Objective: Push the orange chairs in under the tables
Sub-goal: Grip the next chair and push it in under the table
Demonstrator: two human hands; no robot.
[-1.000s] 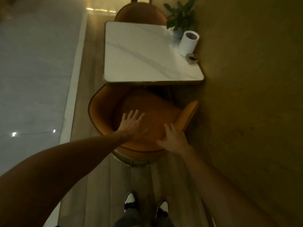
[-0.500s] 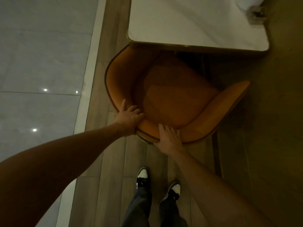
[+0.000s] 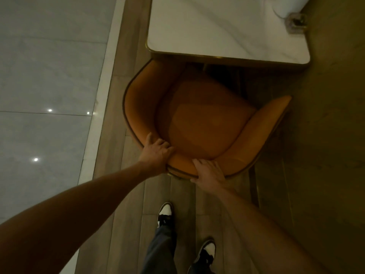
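Both hands on the back of an orange chair at a marble table

The light is dim and much is cut short. The white table (image 3: 227,34) runs off the top edge, so only its near part and gold rim show. At its far right corner a white roll (image 3: 290,4) is cropped by the frame, and a small dish (image 3: 297,22) beside it is too blurred to identify. The chair's legs are hidden beneath its shell, and the space under the table is in dark shadow.

A wall (image 3: 335,135) stands close on the right, just beside the chair's right arm. On the left, pale glossy tiles (image 3: 45,76) meet the strip of wooden floor (image 3: 158,194) on which the chair and two black-and-white shoes (image 3: 165,213) stand.

The orange chair (image 3: 201,123) sits angled, its left arm reaching the table's edge, its seat mostly outside the table. The left hand (image 3: 155,153) is curled over the top of the backrest, fingers wrapped inward and thumb outside. The right hand (image 3: 209,173) grips the backrest rim just beside it, fingers (image 3: 204,162) spread over the top edge
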